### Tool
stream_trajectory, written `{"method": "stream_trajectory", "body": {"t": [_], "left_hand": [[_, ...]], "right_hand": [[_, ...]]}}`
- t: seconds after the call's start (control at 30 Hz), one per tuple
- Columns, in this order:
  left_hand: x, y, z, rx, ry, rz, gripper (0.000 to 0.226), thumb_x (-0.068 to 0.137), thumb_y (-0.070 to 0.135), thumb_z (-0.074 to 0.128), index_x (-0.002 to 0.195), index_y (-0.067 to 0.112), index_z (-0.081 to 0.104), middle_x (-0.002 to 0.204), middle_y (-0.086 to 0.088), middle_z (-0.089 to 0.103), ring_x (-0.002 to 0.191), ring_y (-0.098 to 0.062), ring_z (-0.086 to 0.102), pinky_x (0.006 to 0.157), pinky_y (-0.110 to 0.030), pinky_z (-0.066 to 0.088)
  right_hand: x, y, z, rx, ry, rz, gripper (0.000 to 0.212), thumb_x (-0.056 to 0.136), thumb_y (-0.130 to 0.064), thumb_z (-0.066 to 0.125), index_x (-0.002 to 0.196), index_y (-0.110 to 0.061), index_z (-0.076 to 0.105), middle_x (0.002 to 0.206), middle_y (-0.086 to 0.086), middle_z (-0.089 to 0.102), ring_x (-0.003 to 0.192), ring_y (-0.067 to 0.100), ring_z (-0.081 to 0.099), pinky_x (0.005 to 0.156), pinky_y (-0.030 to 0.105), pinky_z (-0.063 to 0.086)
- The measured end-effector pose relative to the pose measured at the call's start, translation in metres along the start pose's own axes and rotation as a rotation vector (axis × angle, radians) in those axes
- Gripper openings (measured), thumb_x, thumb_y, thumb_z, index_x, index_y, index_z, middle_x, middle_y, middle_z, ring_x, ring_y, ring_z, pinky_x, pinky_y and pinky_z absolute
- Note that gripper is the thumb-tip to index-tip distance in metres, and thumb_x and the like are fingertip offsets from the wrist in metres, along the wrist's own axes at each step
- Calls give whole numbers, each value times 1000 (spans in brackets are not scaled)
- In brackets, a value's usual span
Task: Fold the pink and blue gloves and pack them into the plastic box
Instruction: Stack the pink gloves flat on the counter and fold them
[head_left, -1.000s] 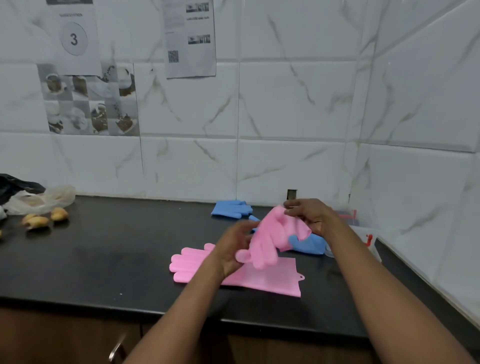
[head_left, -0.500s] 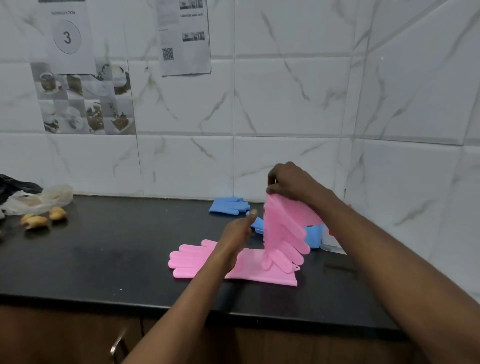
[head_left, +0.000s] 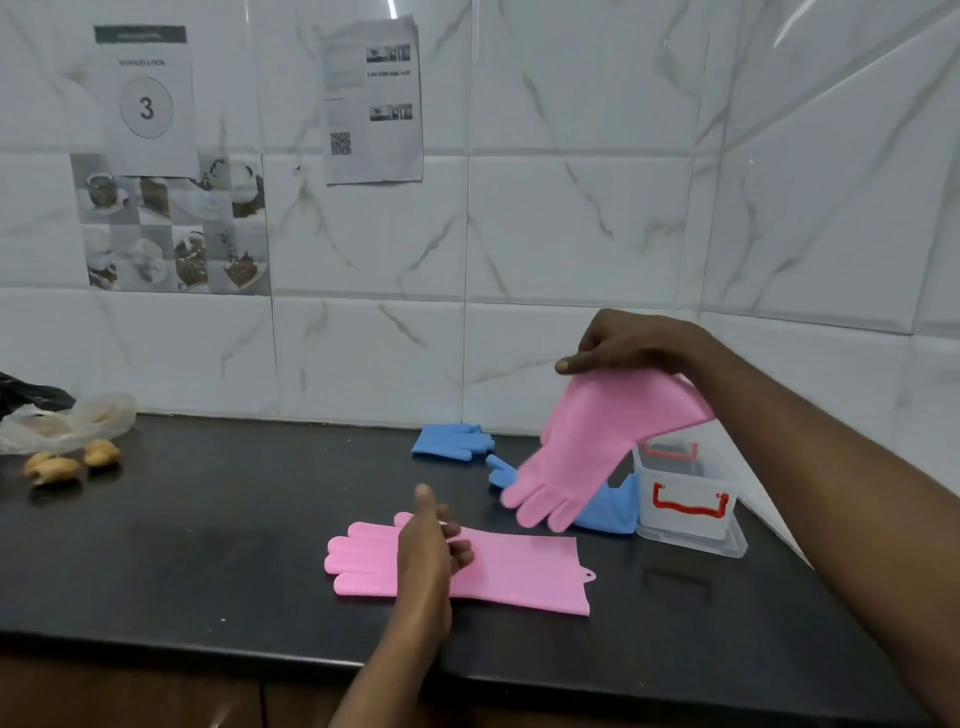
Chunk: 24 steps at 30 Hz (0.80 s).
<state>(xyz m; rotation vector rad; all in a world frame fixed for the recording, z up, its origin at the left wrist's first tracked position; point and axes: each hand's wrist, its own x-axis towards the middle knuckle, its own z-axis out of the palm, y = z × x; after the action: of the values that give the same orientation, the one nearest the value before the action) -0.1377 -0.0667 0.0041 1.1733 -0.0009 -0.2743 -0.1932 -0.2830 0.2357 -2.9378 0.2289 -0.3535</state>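
Four gloves are showing, all placed here relative to the plastic box, which is sitting uncovered at the right end of the black worktop, by the tiled corner.

Worktop: carrying everything listed, apparently serving as the folding surface.

Plastic box: clear, with red handle clips; standing open, probably so folded gloves can be going straight in. Its inside is looking bare, though not fully visible.

Lifted pink glove: hanging just left of and above the box, cuff up, fingers dangling, unfolded. The right hand is pinching its cuff, seemingly to let it hang straight before folding.

Flat pink glove: lying left of and nearer than the box, fingers pointing away from it.

Blue glove: lying against the box's left side, partly hidden behind the lifted pink glove.

Second blue glove: lying farther left, near the wall.

Left hand: hovering over the flat pink glove, fingers loosely curled, thumb up, gripping nothing; whether it is touching the glove cannot be told.

Bag and small pale lumps: sitting far left of the box, unrelated.
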Motion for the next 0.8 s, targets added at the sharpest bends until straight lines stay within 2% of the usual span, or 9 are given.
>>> {"method": "stream_trajectory", "body": {"t": [0.03, 0.1, 0.2, 0.33, 0.43, 0.5, 0.6, 0.7, 0.8], "left_hand": [[-8, -6, 3, -40, -62, -42, 71, 96, 60, 36, 113, -4, 61, 90, -18, 68, 72, -31, 66, 67, -39, 59], [-24, -12, 15, -161, -366, -232, 84, 92, 67, 38, 117, -11, 59, 98, -27, 71, 81, -39, 72, 65, -43, 61], [-34, -9, 31, -455, -758, -446, 104, 79, 75, 49, 133, -14, 40, 124, -44, 54, 113, -55, 58, 93, -58, 51], [-14, 14, 31, -835, -794, -337, 109, 76, 75, 54, 142, -8, 28, 140, -41, 40, 129, -59, 40, 107, -68, 30], [1, 21, 20, -941, -694, -205, 88, 87, 58, 57, 148, 0, 33, 143, -26, 46, 130, -43, 48, 108, -58, 38], [1, 13, 19, -940, -630, -195, 60, 90, 36, 59, 140, 5, 48, 129, -20, 60, 114, -37, 61, 101, -53, 46], [-1, -2, 19, -962, -616, -191, 35, 90, 24, 54, 115, 3, 68, 120, -19, 68, 111, -35, 64, 107, -51, 41], [3, -4, 15, -942, -623, -124, 41, 88, 19, 55, 125, 5, 64, 130, -17, 63, 123, -33, 57, 109, -50, 39], [16, 1, 8, -856, -709, -75, 54, 86, 18, 56, 138, 7, 50, 137, -19, 55, 130, -37, 49, 108, -56, 38]], "right_hand": [[-1, -1, 4, -7, -7, -47, 36, 82, -44, 67, 71, -10, 68, 67, -1, 63, 64, 16, 54, 59, 27, 40], [-3, -10, 13, -72, 13, -163, 17, 84, -29, 64, 84, -15, 73, 83, -1, 71, 80, 17, 64, 66, 29, 48], [-16, -32, 27, -199, 102, -402, 16, 87, -23, 61, 96, -15, 72, 97, 2, 70, 92, 19, 62, 80, 35, 49], [-62, -41, 73, -401, 92, -560, 24, 84, -14, 61, 103, -28, 68, 91, -4, 51, 86, 19, 57, 68, 36, 48], [-112, -31, 135, -489, 175, -642, 58, 68, 6, 53, 117, -23, 64, 87, 0, 51, 73, 22, 54, 54, 34, 46], [-131, -17, 173, -414, 352, -585, 63, 60, 8, 59, 119, -13, 64, 86, 4, 58, 65, 21, 54, 51, 31, 46], [-139, 0, 208, -239, 541, -295, 70, 44, 7, 83, 111, -5, 69, 83, 8, 62, 61, 22, 58, 52, 30, 48], [-139, 16, 220, -73, 659, -84, 56, 47, 20, 77, 98, -5, 73, 82, 9, 58, 68, 23, 56, 57, 25, 42], [-140, 23, 215, 251, 734, 21, 49, 62, 26, 64, 96, -8, 72, 95, 7, 58, 90, 25, 55, 70, 19, 40]]}}
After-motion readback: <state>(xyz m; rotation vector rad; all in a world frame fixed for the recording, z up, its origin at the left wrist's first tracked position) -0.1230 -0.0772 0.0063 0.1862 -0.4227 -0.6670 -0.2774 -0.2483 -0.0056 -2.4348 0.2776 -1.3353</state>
